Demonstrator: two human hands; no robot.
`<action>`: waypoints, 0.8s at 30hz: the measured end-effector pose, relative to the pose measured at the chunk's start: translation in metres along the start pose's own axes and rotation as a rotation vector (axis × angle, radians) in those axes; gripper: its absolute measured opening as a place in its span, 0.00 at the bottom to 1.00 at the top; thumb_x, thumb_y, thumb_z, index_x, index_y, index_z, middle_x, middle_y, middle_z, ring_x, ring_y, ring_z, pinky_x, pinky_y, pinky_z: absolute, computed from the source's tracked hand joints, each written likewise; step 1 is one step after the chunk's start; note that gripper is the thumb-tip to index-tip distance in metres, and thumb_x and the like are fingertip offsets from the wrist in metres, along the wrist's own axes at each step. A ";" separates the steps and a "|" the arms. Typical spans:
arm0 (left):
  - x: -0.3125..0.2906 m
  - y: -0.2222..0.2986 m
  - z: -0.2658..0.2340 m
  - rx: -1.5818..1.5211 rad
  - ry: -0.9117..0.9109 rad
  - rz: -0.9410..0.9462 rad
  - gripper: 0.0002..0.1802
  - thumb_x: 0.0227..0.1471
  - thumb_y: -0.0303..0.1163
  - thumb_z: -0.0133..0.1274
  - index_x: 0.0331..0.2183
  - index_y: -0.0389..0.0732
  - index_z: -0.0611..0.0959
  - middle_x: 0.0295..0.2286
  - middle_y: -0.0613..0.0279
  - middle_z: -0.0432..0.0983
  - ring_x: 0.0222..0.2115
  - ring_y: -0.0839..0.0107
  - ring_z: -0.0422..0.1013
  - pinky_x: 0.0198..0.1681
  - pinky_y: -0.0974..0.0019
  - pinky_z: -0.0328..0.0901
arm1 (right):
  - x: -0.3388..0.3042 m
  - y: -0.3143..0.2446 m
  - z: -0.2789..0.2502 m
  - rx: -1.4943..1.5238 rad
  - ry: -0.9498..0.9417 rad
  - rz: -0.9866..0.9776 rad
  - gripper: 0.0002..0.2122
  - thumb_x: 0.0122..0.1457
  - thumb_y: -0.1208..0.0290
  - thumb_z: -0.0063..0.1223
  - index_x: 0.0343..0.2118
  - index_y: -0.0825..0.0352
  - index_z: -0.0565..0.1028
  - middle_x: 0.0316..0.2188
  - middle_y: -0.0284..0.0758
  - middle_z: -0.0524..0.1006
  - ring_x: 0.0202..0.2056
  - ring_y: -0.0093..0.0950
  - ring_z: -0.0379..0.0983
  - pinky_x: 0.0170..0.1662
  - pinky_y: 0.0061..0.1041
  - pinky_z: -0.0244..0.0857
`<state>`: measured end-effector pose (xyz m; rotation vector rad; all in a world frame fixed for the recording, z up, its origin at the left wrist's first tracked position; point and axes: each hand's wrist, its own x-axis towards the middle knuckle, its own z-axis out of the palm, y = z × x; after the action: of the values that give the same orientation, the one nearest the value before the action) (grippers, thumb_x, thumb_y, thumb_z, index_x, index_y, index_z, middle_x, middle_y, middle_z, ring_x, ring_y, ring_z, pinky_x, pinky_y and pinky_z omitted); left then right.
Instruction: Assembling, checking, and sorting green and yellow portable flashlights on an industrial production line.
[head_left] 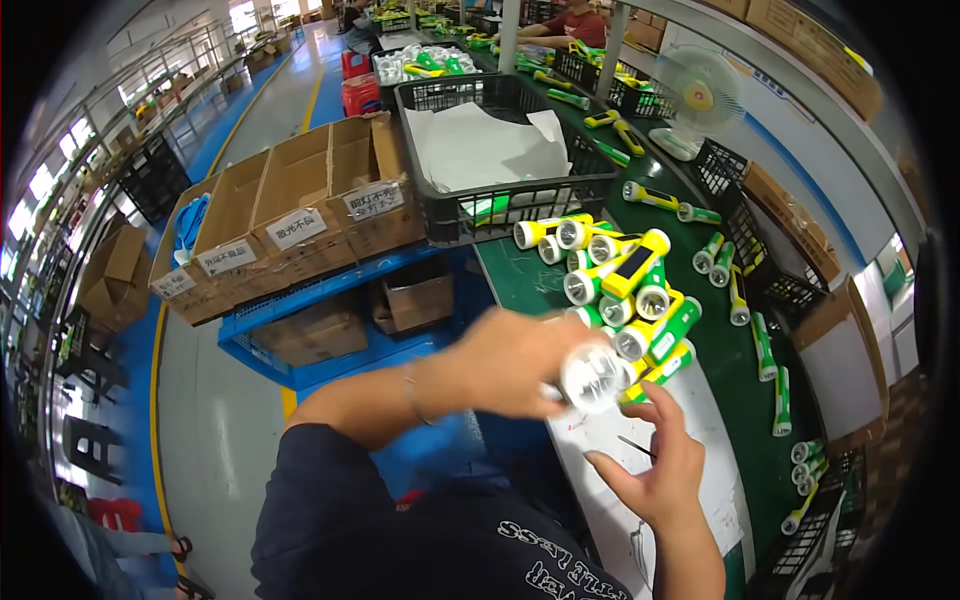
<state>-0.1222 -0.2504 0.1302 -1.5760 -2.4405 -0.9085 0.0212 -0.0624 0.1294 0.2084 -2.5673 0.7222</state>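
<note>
Left hand [525, 360]: curled around 1 torch [592, 380] at its 3 o'clock, lens facing up, long axis foreshortened. Right hand [660, 462]: farther off, thumb and fingers spread, torch at its 11 o'clock; grip on thin rod [636, 447] cannot be told.

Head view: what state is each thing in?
Held flashlight: blurred; lit or unlit, unclear.
Left hand: closed around that flashlight.
Right hand: thumb and fingers apart; grip on the thin dark stick unclear.
Flashlight pile: heaped on the bench.
Divided cardboard box: open-topped.
Black crate: open-topped, white sheet inside.
Fan: upright; running or not, unclear.
</note>
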 end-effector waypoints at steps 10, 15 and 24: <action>-0.073 -0.261 -0.110 0.019 1.050 -0.683 0.29 0.38 0.31 0.62 0.42 0.38 0.66 0.35 0.58 0.67 0.30 0.72 0.69 0.31 0.70 0.67 | -0.041 0.053 -0.036 0.191 0.184 0.552 0.27 0.43 0.78 0.54 0.50 0.67 0.64 0.30 0.34 0.76 0.13 0.09 0.48 0.16 0.11 0.42; -0.083 -0.415 -0.071 0.261 1.098 -0.784 0.33 0.37 0.41 0.63 0.43 0.37 0.67 0.38 0.45 0.69 0.39 0.54 0.68 0.43 0.58 0.63 | -0.049 0.061 -0.033 0.192 0.261 0.621 0.25 0.44 0.79 0.53 0.50 0.67 0.64 0.29 0.34 0.75 0.14 0.08 0.49 0.16 0.10 0.43; -0.071 -0.495 -0.059 0.526 0.990 -0.990 0.37 0.41 0.55 0.56 0.52 0.56 0.64 0.38 0.37 0.73 0.39 0.41 0.69 0.42 0.49 0.64 | -0.092 0.112 -0.058 0.062 0.292 0.850 0.21 0.47 0.69 0.56 0.47 0.61 0.67 0.27 0.31 0.75 0.22 0.17 0.63 0.23 0.16 0.56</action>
<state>-0.5272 -0.4804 -0.0604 0.3240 -2.2131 -0.7177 0.0958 0.0649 0.0784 -0.9501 -2.2875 1.0190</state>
